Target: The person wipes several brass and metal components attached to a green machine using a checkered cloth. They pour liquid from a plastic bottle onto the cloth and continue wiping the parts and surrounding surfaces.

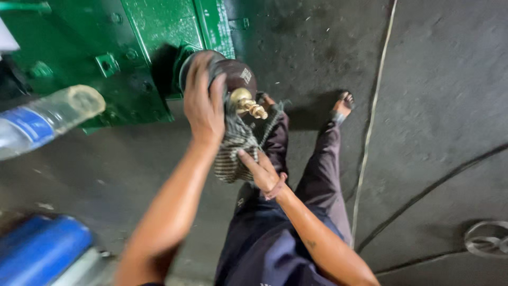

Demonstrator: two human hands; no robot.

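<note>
I stand on a dark grey concrete floor [439, 79], scuffed and dusty, with pale flecks scattered over it. My two bare feet rest on it, the farther foot [343, 105] clearly seen, the other mostly hidden. A thin pale cord [373, 106] lies across the floor from the top edge down towards my legs. Dark cables [434, 188] curve over the floor at the right. A round metal part [487, 238] lies flat near the lower right corner. A green painted machine base [143, 47] sits on the floor at the upper left.
</note>
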